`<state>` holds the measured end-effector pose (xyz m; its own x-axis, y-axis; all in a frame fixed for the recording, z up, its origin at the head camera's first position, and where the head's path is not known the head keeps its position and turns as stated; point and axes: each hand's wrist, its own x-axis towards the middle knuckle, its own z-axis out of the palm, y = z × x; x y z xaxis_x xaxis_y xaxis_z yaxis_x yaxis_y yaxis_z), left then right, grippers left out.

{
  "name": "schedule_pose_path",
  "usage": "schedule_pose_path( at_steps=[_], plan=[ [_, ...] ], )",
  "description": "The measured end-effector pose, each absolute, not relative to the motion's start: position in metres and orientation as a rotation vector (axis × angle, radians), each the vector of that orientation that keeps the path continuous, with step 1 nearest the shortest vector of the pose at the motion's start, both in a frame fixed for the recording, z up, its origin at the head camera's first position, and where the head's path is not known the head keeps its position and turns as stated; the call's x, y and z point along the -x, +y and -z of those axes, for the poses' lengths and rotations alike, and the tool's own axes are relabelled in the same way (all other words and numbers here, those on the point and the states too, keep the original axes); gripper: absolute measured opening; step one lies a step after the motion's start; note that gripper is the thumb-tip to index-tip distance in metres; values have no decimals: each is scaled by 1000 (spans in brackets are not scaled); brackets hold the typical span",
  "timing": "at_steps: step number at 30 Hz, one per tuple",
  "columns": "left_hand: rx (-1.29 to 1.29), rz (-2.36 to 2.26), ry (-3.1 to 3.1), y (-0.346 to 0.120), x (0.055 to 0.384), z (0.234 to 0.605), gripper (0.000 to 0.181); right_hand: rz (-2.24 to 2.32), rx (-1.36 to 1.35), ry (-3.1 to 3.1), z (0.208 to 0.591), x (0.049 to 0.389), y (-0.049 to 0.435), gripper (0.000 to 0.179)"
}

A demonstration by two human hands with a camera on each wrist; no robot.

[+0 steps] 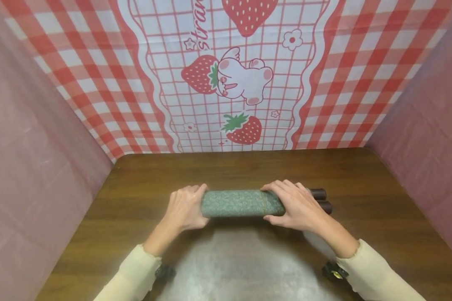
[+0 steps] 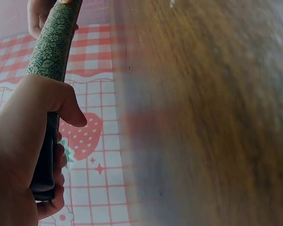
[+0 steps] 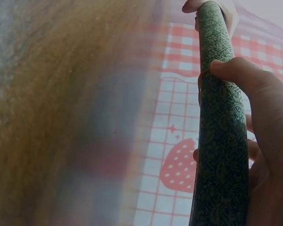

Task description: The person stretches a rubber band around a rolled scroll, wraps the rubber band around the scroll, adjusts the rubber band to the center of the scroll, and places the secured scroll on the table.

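A rolled scroll with a green floral covering is held level above the brown table, across the middle of the head view. My left hand grips its left end. In the left wrist view, a dark, smooth end piece runs past the left palm, with the fingers curled behind it. My right hand holds the darker green right part, thumb in front and fingers over the top. Two dark brown roller ends stick out beyond the right hand. The thumb lies on the scroll in the right wrist view.
The wooden table reflects light near the front. A red-and-white checked strawberry cloth hangs behind its far edge. Pink cloths hang at both sides. Small dark devices sit at both wrists.
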<state>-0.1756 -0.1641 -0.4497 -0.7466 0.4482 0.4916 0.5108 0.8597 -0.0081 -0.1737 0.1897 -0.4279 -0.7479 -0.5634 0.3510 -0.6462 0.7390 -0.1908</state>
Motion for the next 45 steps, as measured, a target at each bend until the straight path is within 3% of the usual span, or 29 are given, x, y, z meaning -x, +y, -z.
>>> schedule_pose_path(
  at_steps=[32, 40, 45],
  plan=[
    [691, 188, -2573, -158, 174, 448, 63, -383, -962, -2557, 433, 175, 184, 75],
    [688, 177, -2573, -161, 172, 447, 63, -413, -951, -2640, 431, 175, 187, 86],
    [671, 193, -2585, -163, 173, 448, 63, -391, -958, -2637, 427, 174, 188, 76]
  ],
)
